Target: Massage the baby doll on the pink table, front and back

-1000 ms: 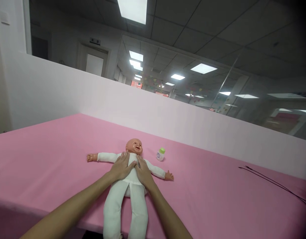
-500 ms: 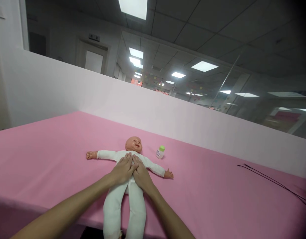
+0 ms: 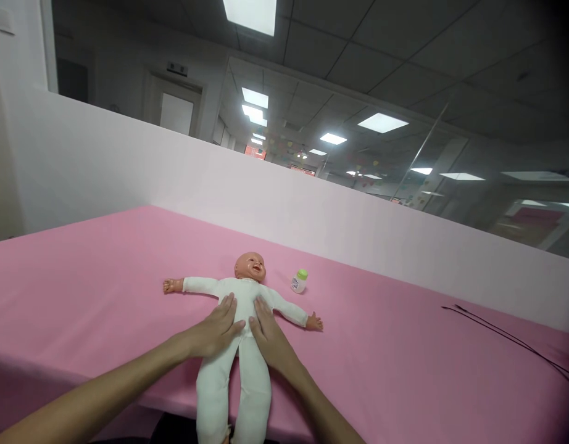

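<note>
A baby doll (image 3: 245, 305) with a white cloth body lies face up, arms spread and legs toward me. Flat against the left side of its belly rests my left hand (image 3: 218, 328), fingers stretched toward the doll's chest. My right hand (image 3: 270, 333) lies flat on the other side of the torso, its fingers also extended. A strip of white cloth shows between the two hands. Beside the doll's head, to the right, stands a small clear bottle (image 3: 299, 282) with a green cap; neither hand touches it.
The doll lies on a pink-covered table (image 3: 381, 345). Two thin black cables (image 3: 506, 336) run along its right side. A white low wall (image 3: 312, 209) with glass above borders the far edge. Something dark (image 3: 171, 428) shows below the front edge.
My hands, which were together at the middle of the doll's chest, have slid apart and down to the two sides of its torso. The bottle has stayed in place.
</note>
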Available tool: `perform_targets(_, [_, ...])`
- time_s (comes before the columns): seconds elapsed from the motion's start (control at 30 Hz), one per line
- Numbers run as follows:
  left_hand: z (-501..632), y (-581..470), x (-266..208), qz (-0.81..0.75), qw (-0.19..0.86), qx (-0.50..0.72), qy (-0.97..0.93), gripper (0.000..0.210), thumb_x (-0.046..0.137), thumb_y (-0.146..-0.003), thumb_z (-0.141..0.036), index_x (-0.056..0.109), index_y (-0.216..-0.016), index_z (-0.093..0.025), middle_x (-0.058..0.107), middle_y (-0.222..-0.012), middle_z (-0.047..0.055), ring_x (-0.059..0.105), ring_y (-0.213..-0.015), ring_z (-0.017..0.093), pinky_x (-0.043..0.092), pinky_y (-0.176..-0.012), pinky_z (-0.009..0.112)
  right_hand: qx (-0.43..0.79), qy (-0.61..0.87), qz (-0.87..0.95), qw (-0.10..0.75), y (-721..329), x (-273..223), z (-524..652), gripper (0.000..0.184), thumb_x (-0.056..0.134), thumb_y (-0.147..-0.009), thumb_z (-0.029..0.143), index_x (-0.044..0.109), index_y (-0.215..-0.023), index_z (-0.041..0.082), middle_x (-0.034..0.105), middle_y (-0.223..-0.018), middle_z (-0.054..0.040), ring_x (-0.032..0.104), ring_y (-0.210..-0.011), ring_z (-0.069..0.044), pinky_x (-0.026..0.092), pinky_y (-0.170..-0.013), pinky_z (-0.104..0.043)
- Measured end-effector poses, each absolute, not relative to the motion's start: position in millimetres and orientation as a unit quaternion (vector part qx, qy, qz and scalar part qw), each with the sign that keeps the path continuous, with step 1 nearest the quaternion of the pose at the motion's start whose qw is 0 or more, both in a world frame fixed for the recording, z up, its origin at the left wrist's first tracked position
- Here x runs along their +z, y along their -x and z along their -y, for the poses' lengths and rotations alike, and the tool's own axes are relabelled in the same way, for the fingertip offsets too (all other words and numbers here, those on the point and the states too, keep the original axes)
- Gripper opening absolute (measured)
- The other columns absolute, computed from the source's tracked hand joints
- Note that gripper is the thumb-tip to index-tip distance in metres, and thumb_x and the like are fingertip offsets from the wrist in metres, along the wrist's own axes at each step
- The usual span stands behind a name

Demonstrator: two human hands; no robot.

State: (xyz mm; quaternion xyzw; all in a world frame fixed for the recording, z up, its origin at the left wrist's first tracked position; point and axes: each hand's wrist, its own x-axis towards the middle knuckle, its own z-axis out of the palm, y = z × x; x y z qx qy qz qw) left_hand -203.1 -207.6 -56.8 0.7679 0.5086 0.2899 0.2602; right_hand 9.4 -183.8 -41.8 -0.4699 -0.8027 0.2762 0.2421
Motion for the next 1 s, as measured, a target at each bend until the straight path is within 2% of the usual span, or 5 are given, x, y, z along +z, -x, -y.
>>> perform_targets(0.17, [170.4, 169.8, -30.2, -0.542, 0.226, 0.253, -0.769, 0.087, 0.020, -0.104, -0.062, 0.016, -0.164, 0.001, 0.008, -0.172, 0.020, 0.002, -0.161, 0.033, 0.009, -0.129, 0.053, 0.234, 0.440, 0.827, 0.261, 15.4, -30.7, 146.5, 0.066, 0.032, -0.102, 0.037, 0.035, -0.161, 0.008, 0.031, -0.170, -0.0108, 0.023, -0.159, -0.020, 0.012, -0.132, -0.038])
perform_targets(0.27, [151.6, 174.4, -35.1, -0.583, 0.207, 0.271, -0.737, 0.088, 0.022, -0.103, -0.061, 0.018, -0.164, 0.002, 0.008, -0.172, 0.021, 0.003, -0.160, 0.036, 0.009, -0.129, 0.054, 0.231, 0.492, 0.786, 0.294, 14.3, -37.0, 128.7, 0.070, 0.034, -0.101, 0.045, 0.037, -0.159, 0.005, 0.033, -0.168, -0.0146, 0.027, -0.158, -0.023, 0.014, -0.131, -0.041])
perform_targets(0.53, [199.3, 218.2, -68.2, -0.541, 0.269, 0.288, -0.743, 0.089, 0.034, -0.100, -0.071, 0.024, -0.166, -0.011, 0.011, -0.171, 0.017, 0.012, -0.159, 0.035, 0.023, -0.127, 0.051, 0.268, 0.501, 0.779, 0.264, -14.7, -47.8, 184.0, 0.081, 0.032, -0.104, 0.060, 0.020, -0.165, 0.010, 0.011, -0.174, -0.0083, 0.009, -0.162, -0.025, 0.010, -0.133, -0.044])
perform_targets(0.77, [178.9, 179.2, -38.9, -0.504, 0.219, 0.258, -0.795, 0.086, 0.022, -0.104, -0.065, 0.020, -0.165, -0.004, 0.010, -0.172, 0.018, 0.004, -0.161, 0.031, 0.010, -0.130, 0.051, 0.221, 0.428, 0.841, 0.247, 4.6, -30.5, 157.5, 0.065, 0.039, -0.101, 0.037, 0.037, -0.161, 0.012, 0.032, -0.169, -0.0120, 0.026, -0.158, -0.023, 0.017, -0.132, -0.044])
perform_targets(1.0, [193.6, 211.2, -36.7, -0.582, 0.263, 0.291, -0.712, 0.094, 0.031, -0.102, -0.069, 0.019, -0.164, 0.000, 0.011, -0.169, 0.024, 0.009, -0.159, 0.037, 0.017, -0.128, 0.054, 0.181, 0.502, 0.776, 0.336, -26.4, -56.1, 126.7, 0.071, 0.030, -0.104, 0.054, 0.046, -0.154, 0.007, 0.044, -0.162, -0.0179, 0.039, -0.152, -0.028, 0.024, -0.129, -0.047])
